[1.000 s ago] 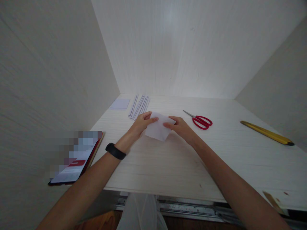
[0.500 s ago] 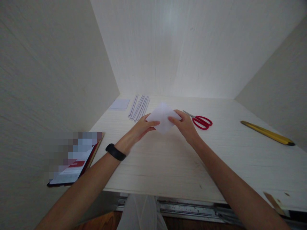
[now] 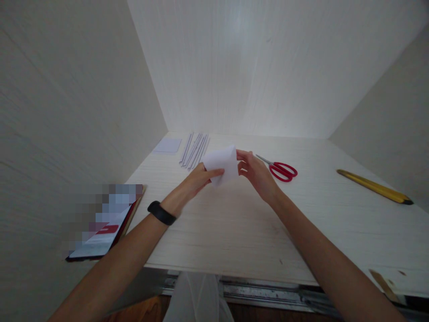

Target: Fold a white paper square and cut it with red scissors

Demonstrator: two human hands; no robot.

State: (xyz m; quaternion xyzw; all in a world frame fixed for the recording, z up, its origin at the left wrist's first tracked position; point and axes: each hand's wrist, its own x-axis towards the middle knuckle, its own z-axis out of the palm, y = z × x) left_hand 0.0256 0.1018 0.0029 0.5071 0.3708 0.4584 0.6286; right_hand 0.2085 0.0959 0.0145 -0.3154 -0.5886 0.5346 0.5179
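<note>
Pale wooden table (image 3: 234, 223) inside a boxed alcove. White paper (image 3: 221, 164) held raised above it, between both hands: left hand (image 3: 197, 179) fingers pinch its lower left edge, right hand (image 3: 256, 172) fingers grip its right edge. Red scissors (image 3: 281, 170) lie just right.

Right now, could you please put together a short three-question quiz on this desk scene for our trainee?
1. True or false: the white paper lies flat on the desk.
2. Which lies nearest the right hand? A. yellow ruler B. red scissors C. phone
3. Fill in: the left hand has a black ___ on its wrist.

Key
1. False: both hands hold it up off the desk.
2. B
3. band
</note>
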